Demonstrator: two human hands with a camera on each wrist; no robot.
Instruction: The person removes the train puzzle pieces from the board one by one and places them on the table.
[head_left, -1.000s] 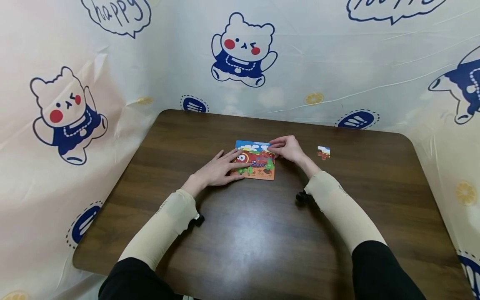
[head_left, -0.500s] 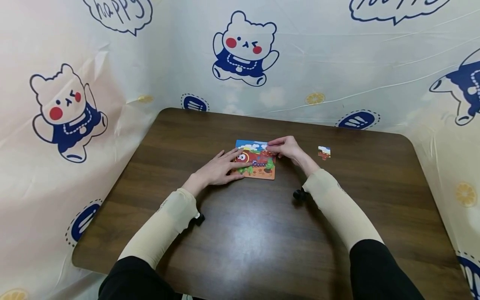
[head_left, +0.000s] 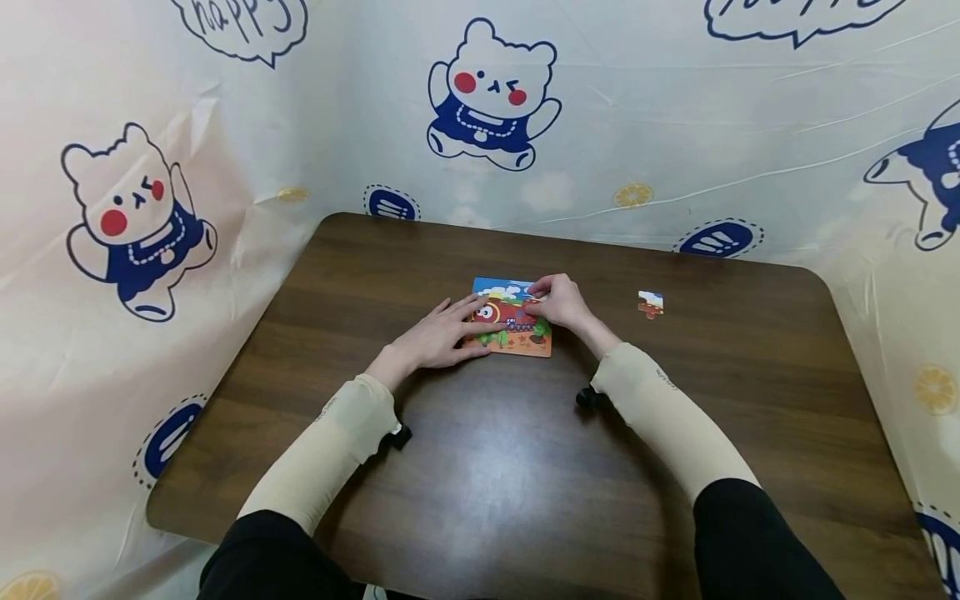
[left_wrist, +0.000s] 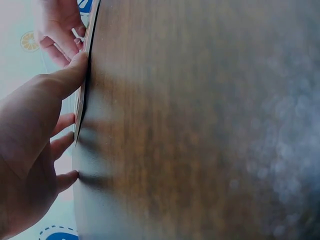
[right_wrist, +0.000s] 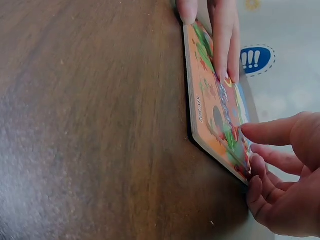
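A colourful jigsaw puzzle (head_left: 517,343) with a red cartoon character, blue sky and orange ground lies on the table. My left hand (head_left: 441,337) rests spread on its left part, thumb at the near edge. In the right wrist view the puzzle (right_wrist: 202,95) shows its layered border. The right hand (head_left: 564,302) is at the upper right, thumb and forefinger bent down onto the picture and pinching at a puzzle piece there, mostly hidden by the fingers. In the right wrist view the other fingers of that hand (right_wrist: 295,170) curl beside the puzzle's right edge.
One loose puzzle piece (head_left: 651,304), white, blue and red, lies on the brown wooden table (head_left: 480,467) to the right of the right hand. A printed cloth (head_left: 330,108) with cartoon bears hangs behind and at both sides of the table.
My right hand has shifted slightly left over the puzzle, its thumb now farther onto the picture. The left hand keeps its place on the puzzle, and the loose piece has not moved.
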